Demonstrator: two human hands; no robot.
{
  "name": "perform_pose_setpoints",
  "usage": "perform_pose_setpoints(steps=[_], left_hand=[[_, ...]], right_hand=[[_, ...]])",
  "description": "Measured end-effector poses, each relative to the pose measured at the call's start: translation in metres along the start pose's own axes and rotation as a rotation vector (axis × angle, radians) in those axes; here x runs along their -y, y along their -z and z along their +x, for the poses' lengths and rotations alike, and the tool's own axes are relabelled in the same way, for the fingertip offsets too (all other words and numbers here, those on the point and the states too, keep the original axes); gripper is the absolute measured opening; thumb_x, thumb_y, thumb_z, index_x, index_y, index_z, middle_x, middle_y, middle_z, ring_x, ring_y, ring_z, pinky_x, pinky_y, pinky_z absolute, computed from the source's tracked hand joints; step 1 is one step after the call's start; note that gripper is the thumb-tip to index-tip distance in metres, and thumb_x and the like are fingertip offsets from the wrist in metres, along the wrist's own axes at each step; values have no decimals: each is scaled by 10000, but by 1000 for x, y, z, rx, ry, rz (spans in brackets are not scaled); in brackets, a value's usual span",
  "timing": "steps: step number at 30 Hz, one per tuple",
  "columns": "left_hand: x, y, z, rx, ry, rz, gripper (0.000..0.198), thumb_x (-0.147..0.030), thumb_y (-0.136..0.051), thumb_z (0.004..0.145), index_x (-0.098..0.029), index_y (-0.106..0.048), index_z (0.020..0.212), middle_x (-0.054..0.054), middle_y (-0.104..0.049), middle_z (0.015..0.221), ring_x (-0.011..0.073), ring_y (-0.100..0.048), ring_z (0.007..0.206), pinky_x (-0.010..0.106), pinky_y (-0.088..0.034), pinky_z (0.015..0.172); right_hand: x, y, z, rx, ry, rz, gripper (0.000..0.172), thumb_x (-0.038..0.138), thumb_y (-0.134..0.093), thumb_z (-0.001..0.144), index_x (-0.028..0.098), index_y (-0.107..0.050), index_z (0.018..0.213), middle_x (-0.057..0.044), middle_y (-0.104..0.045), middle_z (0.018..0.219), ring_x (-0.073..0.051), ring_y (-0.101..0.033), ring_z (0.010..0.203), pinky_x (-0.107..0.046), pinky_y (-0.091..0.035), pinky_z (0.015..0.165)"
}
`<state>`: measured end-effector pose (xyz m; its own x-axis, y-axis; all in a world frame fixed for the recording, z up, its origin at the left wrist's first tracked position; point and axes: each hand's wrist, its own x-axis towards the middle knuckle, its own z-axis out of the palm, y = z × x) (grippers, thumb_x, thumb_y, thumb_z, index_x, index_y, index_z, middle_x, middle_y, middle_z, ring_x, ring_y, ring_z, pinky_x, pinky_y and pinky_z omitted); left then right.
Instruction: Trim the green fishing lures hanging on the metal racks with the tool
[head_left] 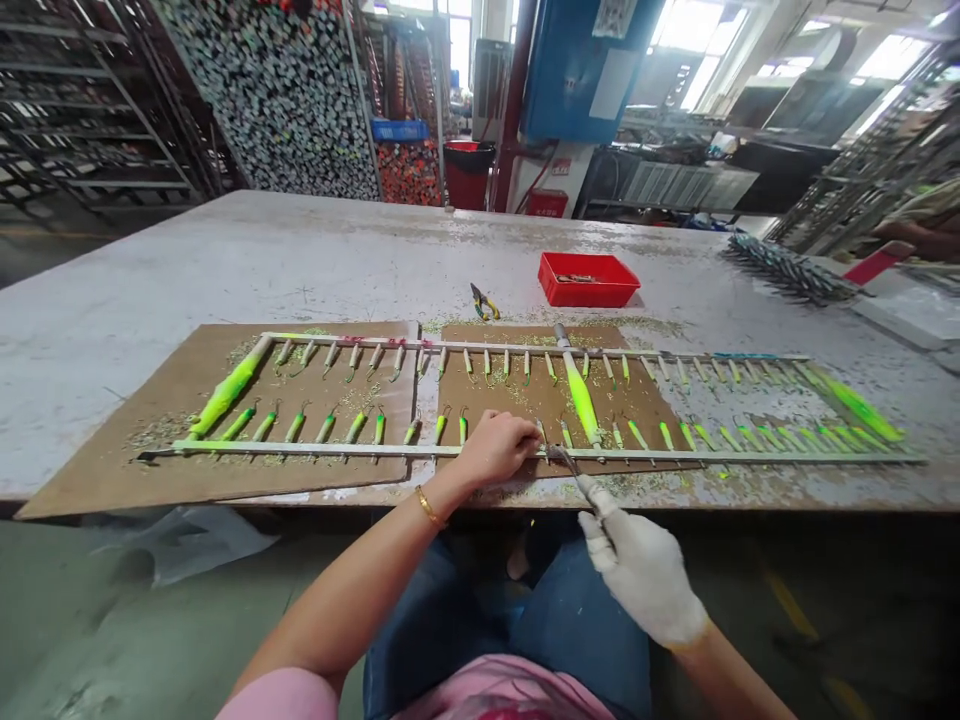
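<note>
A long metal frame [480,450] lies flat, with rows of small yellow-green pieces like fishing lures [441,428] along both rails, thin hooks showing on many. My left hand [499,445], bare with a gold bracelet, is closed at the near rail, its fingertips pinched by one of these pieces; what they grip is too small to make out. My right hand [645,570] wears a white glove and is wrapped around a metal hand tool like pliers [574,465]. The tool's head meets the near rail just right of my left fingertips.
Cardboard sheets [150,410] lie beneath the frame, strewn with green flakes. Beyond it are yellow-black pliers [484,303] and a red bin [589,280] holding small metal parts. A dark bristly bundle [791,270] lies at the right. Loaded racks [277,100] stand behind the table [337,250].
</note>
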<state>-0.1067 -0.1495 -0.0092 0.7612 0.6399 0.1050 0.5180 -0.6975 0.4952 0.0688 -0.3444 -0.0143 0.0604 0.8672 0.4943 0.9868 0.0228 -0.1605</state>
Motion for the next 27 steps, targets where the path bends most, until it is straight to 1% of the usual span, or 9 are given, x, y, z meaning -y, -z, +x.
perform_pose_setpoints(steps=[4, 6, 9, 13, 16, 18, 22, 25, 27], left_hand=[[0, 0, 0, -7, -11, 22, 220, -286, -540, 986, -239, -755, 971, 37, -781, 949, 209, -662, 905, 344, -348, 839], [0, -1, 0, -8, -6, 25, 222, -284, -537, 986, -241, -755, 976, 36, -780, 949, 207, -659, 904, 343, -346, 839], [1, -2, 0, 5, -8, 27, 213, -267, -543, 977, -245, -755, 971, 33, -778, 957, 205, -660, 920, 336, -347, 836], [1, -2, -1, -16, -33, 20, 217, -278, -535, 985, -256, -750, 987, 32, -776, 996, 208, -657, 965, 329, -351, 847], [0, -2, -2, -6, -24, 20, 220, -282, -531, 988, -254, -749, 1007, 34, -776, 998, 210, -655, 961, 335, -355, 861], [0, -1, -1, 12, -21, 24, 215, -276, -538, 982, -248, -751, 999, 36, -776, 988, 209, -653, 947, 338, -359, 871], [-1, 0, -1, -3, -32, 20, 199, -263, -551, 970, -258, -747, 1001, 32, -770, 1010, 205, -650, 971, 335, -361, 898], [-1, 2, -1, 3, -31, 8, 201, -273, -543, 978, -255, -743, 997, 32, -765, 1014, 207, -646, 1000, 335, -360, 906], [-1, 2, -1, 21, -31, -1, 187, -272, -554, 975, -249, -739, 986, 28, -764, 1002, 206, -645, 997, 337, -359, 897]], right_hand=[[0, 1, -2, -83, -95, 39, 439, 374, -496, 998, 175, -629, 1367, -78, -757, 782, -196, -692, 645, -280, -526, 632], [0, 1, -1, -105, -67, 48, 430, 378, -497, 994, 168, -652, 1336, -63, -738, 712, -185, -669, 589, -266, -511, 590], [0, 1, 0, -28, -9, 43, 391, 348, -483, 998, 189, -687, 1292, -29, -718, 646, -161, -637, 516, -249, -499, 565], [-1, 5, 0, -62, -145, 12, 428, 372, -497, 999, 162, -649, 1339, -86, -772, 823, -204, -709, 671, -287, -543, 659], [0, 5, 0, -26, -64, 22, 409, 380, -486, 999, 176, -685, 1292, -53, -744, 705, -197, -683, 586, -284, -527, 604], [1, 6, 1, 28, -37, 37, 386, 363, -483, 1003, 203, -690, 1286, -37, -755, 724, -183, -687, 574, -268, -523, 595], [1, 9, 2, -18, -176, 6, 437, 390, -501, 1001, 170, -638, 1353, -87, -787, 892, -217, -736, 718, -283, -546, 646], [1, 7, 2, 14, -88, 16, 425, 385, -472, 1003, 171, -671, 1311, -56, -769, 759, -203, -702, 602, -281, -528, 588], [1, 6, 2, 55, -47, 47, 405, 360, -462, 1008, 192, -674, 1309, -41, -777, 779, -185, -702, 587, -266, -531, 594]])
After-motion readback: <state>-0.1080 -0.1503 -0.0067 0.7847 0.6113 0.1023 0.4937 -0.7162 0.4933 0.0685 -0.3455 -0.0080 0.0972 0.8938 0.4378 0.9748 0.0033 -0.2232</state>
